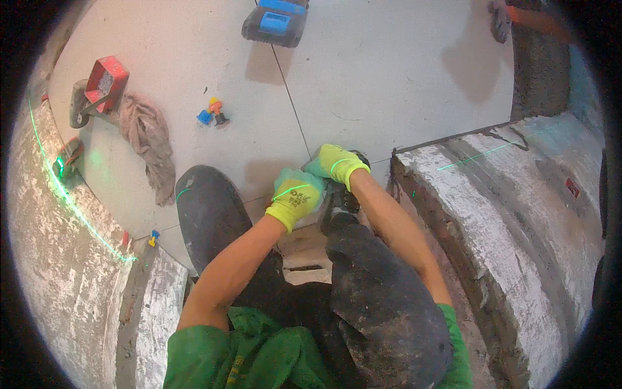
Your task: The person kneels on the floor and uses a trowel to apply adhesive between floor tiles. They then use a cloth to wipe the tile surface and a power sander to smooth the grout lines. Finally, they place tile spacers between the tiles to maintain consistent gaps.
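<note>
My left hand [298,196], in a yellow-green glove, is closed low over the joint between the large pale floor tiles [382,84]. Just beyond it and touching it, my right hand [335,163] in a matching glove is also closed. The two hands hide whatever sits between their fingers. A dark shoe [343,200] shows beside my right wrist, between my bent knees. Farther off on the tile lies a small cluster of blue, orange, yellow and black plastic tile-levelling pieces [214,111].
A blue and black device [275,24] stands at the far joint. To the left are a red container [107,83] with whitish contents, a crumpled rag [148,146] and a blue-yellow plastic piece [153,238]. A rough raised slab edge [466,253] runs along the right. Green laser lines cross both sides.
</note>
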The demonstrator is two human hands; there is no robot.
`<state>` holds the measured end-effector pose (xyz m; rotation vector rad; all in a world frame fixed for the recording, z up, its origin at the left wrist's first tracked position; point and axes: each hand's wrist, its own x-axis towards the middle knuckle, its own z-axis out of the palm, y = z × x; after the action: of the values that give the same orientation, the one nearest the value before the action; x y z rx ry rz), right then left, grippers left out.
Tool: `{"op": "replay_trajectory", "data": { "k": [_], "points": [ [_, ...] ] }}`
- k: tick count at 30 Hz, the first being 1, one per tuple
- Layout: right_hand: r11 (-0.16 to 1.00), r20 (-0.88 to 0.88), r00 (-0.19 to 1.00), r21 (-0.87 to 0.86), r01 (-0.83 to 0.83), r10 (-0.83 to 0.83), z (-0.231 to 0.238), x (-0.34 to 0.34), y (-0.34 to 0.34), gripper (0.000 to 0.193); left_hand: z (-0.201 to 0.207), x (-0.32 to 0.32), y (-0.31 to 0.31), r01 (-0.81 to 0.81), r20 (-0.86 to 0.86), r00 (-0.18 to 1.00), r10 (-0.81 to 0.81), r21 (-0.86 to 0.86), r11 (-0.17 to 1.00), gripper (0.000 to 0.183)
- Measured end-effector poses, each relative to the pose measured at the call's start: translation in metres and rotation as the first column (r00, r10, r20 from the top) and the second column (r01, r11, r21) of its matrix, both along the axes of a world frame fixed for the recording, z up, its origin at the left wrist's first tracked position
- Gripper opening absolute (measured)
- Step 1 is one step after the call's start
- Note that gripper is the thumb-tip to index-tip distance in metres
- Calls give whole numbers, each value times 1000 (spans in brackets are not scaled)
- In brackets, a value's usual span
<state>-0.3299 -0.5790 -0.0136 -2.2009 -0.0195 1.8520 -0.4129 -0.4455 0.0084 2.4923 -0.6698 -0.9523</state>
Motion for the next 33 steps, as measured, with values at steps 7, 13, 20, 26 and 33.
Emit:
{"op": "replay_trajectory", "data": {
  "k": [7, 13, 20, 26, 33],
  "points": [
    [998, -30, 998, -23, 63, -63, 11, 6, 3, 49, -6, -9, 0, -23, 100, 995, 23, -1, 1000, 11],
    [990, -43, 991, -66, 124, -127, -2, -1, 0, 53, -11, -11, 2, -29, 138, 990, 28, 12, 1000, 16],
    [939, 234, 968, 304, -162, 92, -39, -42, -17, 31, -14, -15, 3, -33, 107, 994, 27, 51, 998, 20],
    [891, 332, 919, 453, 41, -211, -18, -71, -22, 18, -15, -11, 4, -8, 118, 993, 2, 47, 999, 24],
    [875, 17, 929, 343, 341, -369, -5, -67, -17, 31, 4, 4, 4, -31, -4, 1000, 31, 59, 998, 15]
  ]
}}
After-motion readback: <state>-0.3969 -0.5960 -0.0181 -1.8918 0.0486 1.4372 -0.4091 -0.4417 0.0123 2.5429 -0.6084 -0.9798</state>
